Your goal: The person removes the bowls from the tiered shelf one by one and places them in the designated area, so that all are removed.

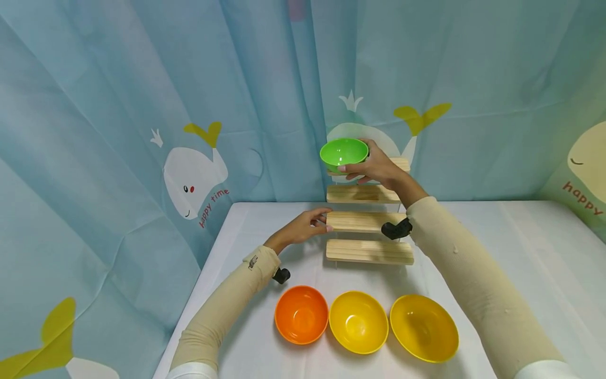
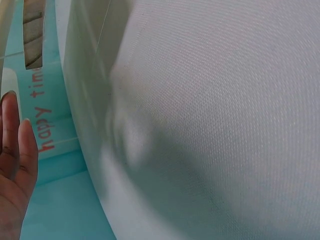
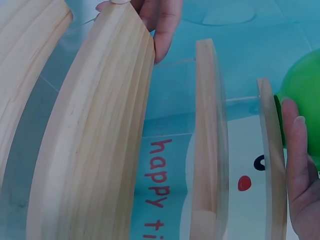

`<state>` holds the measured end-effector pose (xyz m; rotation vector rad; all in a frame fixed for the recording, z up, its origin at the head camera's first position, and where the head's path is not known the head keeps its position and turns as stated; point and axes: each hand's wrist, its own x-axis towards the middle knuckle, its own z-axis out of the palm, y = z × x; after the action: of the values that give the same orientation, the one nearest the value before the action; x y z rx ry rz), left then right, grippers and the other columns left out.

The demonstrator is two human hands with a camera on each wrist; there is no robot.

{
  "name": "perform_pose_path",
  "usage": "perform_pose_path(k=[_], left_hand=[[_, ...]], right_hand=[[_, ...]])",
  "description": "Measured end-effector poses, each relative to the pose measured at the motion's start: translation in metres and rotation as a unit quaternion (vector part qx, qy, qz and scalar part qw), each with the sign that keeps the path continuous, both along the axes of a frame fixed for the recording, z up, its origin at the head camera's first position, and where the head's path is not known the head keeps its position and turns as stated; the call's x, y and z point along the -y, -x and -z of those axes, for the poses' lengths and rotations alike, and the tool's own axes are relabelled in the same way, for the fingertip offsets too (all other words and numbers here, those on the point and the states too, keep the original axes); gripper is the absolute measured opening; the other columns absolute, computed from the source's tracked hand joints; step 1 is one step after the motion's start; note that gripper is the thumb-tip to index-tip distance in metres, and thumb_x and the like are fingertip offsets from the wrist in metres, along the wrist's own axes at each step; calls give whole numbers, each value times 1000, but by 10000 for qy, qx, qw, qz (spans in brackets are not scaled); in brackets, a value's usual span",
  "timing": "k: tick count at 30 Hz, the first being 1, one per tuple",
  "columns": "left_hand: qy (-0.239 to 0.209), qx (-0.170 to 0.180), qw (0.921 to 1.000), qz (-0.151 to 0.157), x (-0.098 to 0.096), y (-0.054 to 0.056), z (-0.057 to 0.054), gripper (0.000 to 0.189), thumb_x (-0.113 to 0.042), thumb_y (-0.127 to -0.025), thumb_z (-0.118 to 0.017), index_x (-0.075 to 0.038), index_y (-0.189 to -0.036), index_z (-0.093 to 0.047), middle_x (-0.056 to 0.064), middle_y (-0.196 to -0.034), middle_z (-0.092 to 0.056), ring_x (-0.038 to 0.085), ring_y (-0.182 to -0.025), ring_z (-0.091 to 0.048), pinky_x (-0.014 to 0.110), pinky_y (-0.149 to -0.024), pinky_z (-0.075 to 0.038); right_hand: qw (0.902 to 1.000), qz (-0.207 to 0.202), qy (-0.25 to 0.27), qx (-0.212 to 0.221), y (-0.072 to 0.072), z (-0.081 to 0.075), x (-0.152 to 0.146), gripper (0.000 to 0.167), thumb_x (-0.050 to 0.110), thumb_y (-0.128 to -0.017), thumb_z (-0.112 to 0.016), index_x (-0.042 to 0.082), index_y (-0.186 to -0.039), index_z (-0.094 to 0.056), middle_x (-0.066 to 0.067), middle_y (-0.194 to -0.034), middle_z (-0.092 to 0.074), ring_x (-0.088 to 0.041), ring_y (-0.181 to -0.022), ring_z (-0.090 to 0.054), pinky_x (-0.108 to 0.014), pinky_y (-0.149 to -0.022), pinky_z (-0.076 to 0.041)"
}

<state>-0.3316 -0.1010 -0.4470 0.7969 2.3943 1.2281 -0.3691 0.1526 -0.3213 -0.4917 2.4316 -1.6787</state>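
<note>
A tiered wooden display rack [image 1: 363, 222] with several slatted shelves stands at the back of the table. At its top shelf [image 1: 401, 164], my right hand [image 1: 379, 167] holds a green bowl [image 1: 344, 151] by its right side, thumb low in front and fingers behind. In the right wrist view the bowl [image 3: 306, 95] is close over the top board. My left hand [image 1: 303, 227] pinches the left end of the second shelf from the bottom; its thumb rests on the board's face in the right wrist view. The left wrist view catches only some of its fingers [image 2: 27, 155].
In front of the rack, an orange bowl [image 1: 301, 316], a yellow bowl [image 1: 358, 322] and a deeper yellow bowl [image 1: 423, 329] stand in a row on the white table [image 1: 535, 252]. A blue curtain [image 1: 274, 105] with whale prints hangs right behind the rack.
</note>
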Motion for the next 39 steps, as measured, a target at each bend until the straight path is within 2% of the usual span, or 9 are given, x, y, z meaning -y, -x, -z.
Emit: perform_pose_path(k=[7,13,17,21,24,31,35,39], left_hand=[[-18,-69,10000,28,-1,-1,0,64,-27,-100,-65,-7,-155,-39,16,-133,-59,27,-112,-61,32,-90,-52],[-27,19,10000,4,0,-4,-2,63,-28,-100,-64,-10,-155,-39,16,-134,-57,28,-113,-60,34,-90,-52],[-33,-74,10000,28,0,-3,-2,61,-26,-101,-64,-10,-155,-39,17,-133,-58,29,-112,-60,34,-92,-52],[-14,-128,9999,35,0,-3,-2,61,-27,-100,-64,-11,-155,-40,16,-133,-59,28,-113,-60,34,-93,-52],[-8,-123,9999,40,1,-2,-1,62,-29,-100,-64,-12,-155,-40,16,-133,-59,27,-113,-60,36,-93,-52],[-18,-101,9999,43,2,-1,1,62,-29,-100,-64,-13,-155,-40,15,-134,-58,27,-114,-60,36,-94,-52],[-53,-72,10000,35,2,0,2,62,-28,-101,-64,-11,-155,-40,16,-135,-57,27,-114,-59,35,-93,-52],[-82,-58,9999,19,1,0,2,63,-27,-101,-64,-8,-155,-39,16,-135,-57,27,-114,-59,35,-93,-51]], right_hand=[[10000,-31,-45,-8,-5,1,-10,96,29,-89,-77,20,-158,-11,-20,-135,-55,-22,-90,-75,-43,-80,-58],[9999,-84,-68,-51,-12,0,-17,97,26,-88,-78,21,-158,-11,-21,-132,-57,-29,-94,-74,-45,-77,-58],[9997,-122,-139,-147,-19,-1,-23,97,23,-86,-79,21,-158,-14,-18,-138,-48,-32,-99,-71,-46,-74,-59],[9990,-169,-283,-291,-29,-3,-28,99,21,-85,-80,20,-159,-15,-17,-146,-38,-31,-111,-60,-44,-71,-59],[9987,-223,-317,-331,-35,-4,-34,99,18,-85,-79,21,-160,-14,-17,-147,-36,-31,-117,-52,-43,-70,-58],[9988,-301,-212,-333,-49,-4,-49,97,10,-84,-78,23,-158,-18,-16,-143,-40,-29,-112,-54,-43,-69,-59],[9987,-302,-213,-353,-58,-4,-58,98,7,-83,-78,21,-158,-18,-18,-143,-39,-30,-115,-51,-39,-69,-58],[9982,-322,-231,-451,-65,-2,-67,98,6,-82,-78,17,-158,-16,-18,-145,-38,-31,-120,-48,-32,-75,-57]])
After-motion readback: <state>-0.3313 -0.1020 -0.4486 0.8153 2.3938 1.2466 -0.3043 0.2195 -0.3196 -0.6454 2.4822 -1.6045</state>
